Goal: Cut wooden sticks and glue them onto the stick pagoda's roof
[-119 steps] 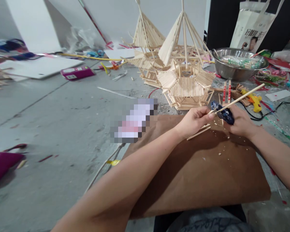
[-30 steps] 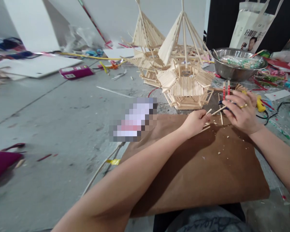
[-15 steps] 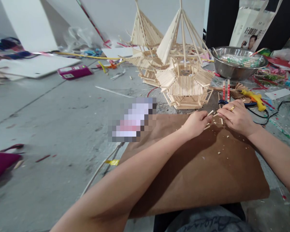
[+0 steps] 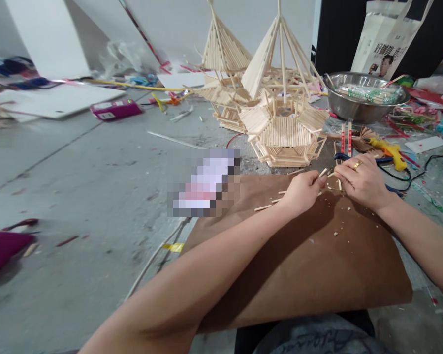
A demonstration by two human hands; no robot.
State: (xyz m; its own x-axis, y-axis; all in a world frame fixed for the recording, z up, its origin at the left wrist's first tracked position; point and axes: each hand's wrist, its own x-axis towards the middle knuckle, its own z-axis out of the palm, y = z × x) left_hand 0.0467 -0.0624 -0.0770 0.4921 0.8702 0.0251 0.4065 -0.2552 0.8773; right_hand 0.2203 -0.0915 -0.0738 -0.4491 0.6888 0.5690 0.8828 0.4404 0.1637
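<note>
Above a brown paper sheet (image 4: 302, 275), my left hand (image 4: 303, 191) is closed on a short wooden stick (image 4: 323, 172) that pokes out past the thumb. Close to its right, my right hand (image 4: 362, 179), with a ring on one finger, pinches another small stick piece (image 4: 331, 174). The two pieces nearly meet; I cannot tell whether they touch. Blue-handled pliers (image 4: 384, 160) show behind and beside my right hand, partly hidden by it. Cut sticks (image 4: 264, 208) lie by my left wrist, and small wood chips (image 4: 335, 233) are scattered on the paper.
A pavilion model of wooden sticks (image 4: 286, 132) stands just beyond the paper, with a pointed roof frame (image 4: 279, 54) behind. To the right are a yellow glue gun (image 4: 391, 152) and a steel bowl (image 4: 365, 105). A blurred-out phone-like object (image 4: 206, 182) lies left, with a cable (image 4: 151, 260).
My left hand has shifted slightly right, and more of the cut sticks by its wrist shows. Both hands keep their stick pieces. The view has moved a little.
</note>
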